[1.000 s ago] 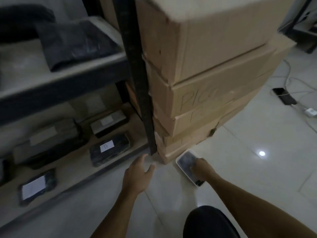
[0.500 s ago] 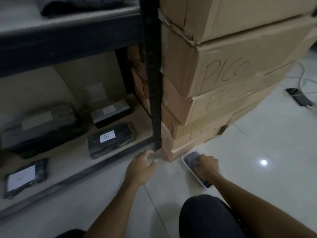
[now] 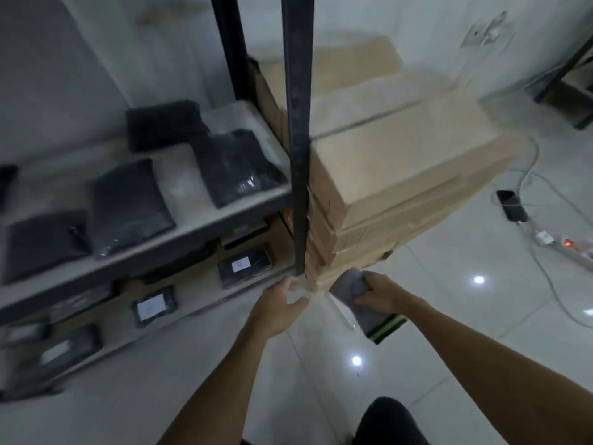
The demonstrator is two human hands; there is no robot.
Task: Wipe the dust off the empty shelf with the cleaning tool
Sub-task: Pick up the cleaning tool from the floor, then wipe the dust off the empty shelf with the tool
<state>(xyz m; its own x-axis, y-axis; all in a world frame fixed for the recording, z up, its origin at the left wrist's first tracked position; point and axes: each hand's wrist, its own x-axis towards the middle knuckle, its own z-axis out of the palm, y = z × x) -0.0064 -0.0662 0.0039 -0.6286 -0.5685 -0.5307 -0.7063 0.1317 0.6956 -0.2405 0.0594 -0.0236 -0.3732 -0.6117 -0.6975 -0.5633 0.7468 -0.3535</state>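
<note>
Low beside the stacked cardboard boxes (image 3: 394, 175), grey cleaning cloth (image 3: 351, 285) with green-striped edge, pinched by right hand (image 3: 380, 292) fingers, partly hidden, blurred, left hand (image 3: 277, 308) fingers spread near black shelf post (image 3: 300, 139), glossy tiled floor (image 3: 449, 316).

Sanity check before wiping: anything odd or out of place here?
Yes. A phone and a power strip with trailing cables lie loose on the floor right of the cardboard boxes, a trip hazard. The boxes' stack is uneven, edges misaligned.
</note>
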